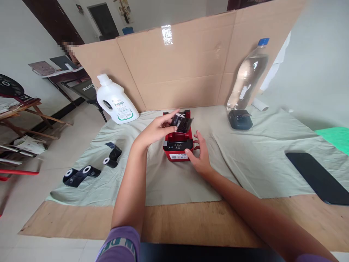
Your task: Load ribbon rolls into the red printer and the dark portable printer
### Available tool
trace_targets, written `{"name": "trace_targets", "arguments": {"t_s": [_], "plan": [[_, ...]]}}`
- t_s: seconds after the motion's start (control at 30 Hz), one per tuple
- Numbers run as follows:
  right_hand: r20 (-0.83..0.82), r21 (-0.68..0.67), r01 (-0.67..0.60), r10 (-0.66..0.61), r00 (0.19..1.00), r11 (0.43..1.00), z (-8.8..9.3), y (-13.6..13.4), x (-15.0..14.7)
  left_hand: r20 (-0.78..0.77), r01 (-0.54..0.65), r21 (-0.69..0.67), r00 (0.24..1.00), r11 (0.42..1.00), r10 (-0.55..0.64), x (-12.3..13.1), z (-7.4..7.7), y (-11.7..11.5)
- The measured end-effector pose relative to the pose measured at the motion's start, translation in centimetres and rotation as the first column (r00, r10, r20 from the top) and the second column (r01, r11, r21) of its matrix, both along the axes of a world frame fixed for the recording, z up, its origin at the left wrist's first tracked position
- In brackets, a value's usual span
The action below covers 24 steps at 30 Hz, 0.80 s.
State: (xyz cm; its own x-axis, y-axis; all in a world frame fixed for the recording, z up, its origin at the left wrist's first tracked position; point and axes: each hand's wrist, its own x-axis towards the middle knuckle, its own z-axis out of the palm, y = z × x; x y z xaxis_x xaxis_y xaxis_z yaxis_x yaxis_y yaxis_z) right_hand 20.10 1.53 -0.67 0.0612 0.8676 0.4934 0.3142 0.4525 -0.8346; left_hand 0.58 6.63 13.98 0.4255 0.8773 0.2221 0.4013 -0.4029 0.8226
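A small red and black label printer (177,147) stands on a pale green cloth (245,160), its lid raised. My left hand (155,130) is closed on the printer's black lid (182,123), thumb and fingers gripping its top edge. My right hand (200,154) rests against the printer's right side with the fingers spread, the thumb touching the front corner. Nothing is held in the right hand.
Two black ribbon rolls (79,175) (112,154) lie at the left on the cloth. A white detergent jug (116,101), a clear plastic bottle (248,78) and a dark small device (240,119) stand before a cardboard screen (185,62). A black phone (317,177) lies right.
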Motion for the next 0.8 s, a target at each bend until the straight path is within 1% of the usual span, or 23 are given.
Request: {"name": "trace_targets", "arguments": {"t_s": [0.07, 0.13, 0.2, 0.27, 0.37, 0.47, 0.53, 0.63, 0.7, 0.8], "plan": [[-0.057, 0.003, 0.009, -0.009, 0.998, 1.0, 0.6, 0.1, 0.2, 0.064, -0.022, -0.036, 0.998, 0.999, 0.024, -0.5, 0.7, -0.3], [-0.114, 0.004, -0.004, 0.004, 0.993, 1.0, 1.5, 0.4, 0.3, 0.062, -0.032, -0.108, 0.997, 0.994, 0.039, -0.6, 0.9, -0.3], [-0.153, 0.005, -0.038, 0.038, 0.987, 0.999, 2.9, 0.6, 0.4, 0.039, -0.023, -0.187, 0.999, 0.982, 0.03, -0.5, 0.7, -0.2], [-0.167, -0.016, -0.057, 0.053, 0.985, 0.998, 4.6, 0.7, 0.4, 0.033, -0.015, -0.228, 0.999, 0.973, 0.023, -0.3, 0.2, 0.2], [-0.229, -0.107, -0.101, 0.074, 0.971, 0.989, 7.0, 0.3, 0.2, 0.053, -0.041, -0.201, 0.997, 0.979, 0.052, -0.3, -0.1, 0.8], [-0.347, -0.183, -0.234, 0.159, 0.924, 0.955, 8.9, -0.7, -0.1, 0.078, -0.074, -0.138, 0.993, 0.988, 0.086, -0.9, 0.0, 1.0], [-0.391, -0.215, -0.298, 0.197, 0.899, 0.93, 9.5, -1.7, -0.6, 0.046, -0.048, -0.112, 0.998, 0.993, 0.053, -1.3, 0.1, 1.0], [-0.383, -0.279, -0.36, 0.24, 0.892, 0.89, 9.3, -3.6, -1.9, -0.131, -0.004, -0.109, 0.991, 0.994, -0.01, -1.3, -0.5, 1.3], [-0.339, -0.322, -0.415, 0.306, 0.89, 0.851, 8.4, -5.2, -3.1, -0.279, -0.039, -0.075, 0.96, 0.996, 0.016, -0.9, -1.5, 1.8], [-0.198, -0.38, -0.498, 0.458, 0.867, 0.779, 6.3, -7.7, -4.7, -0.444, -0.104, 0.011, 0.89, 0.994, 0.098, 0.2, -3.4, 2.6]]}}
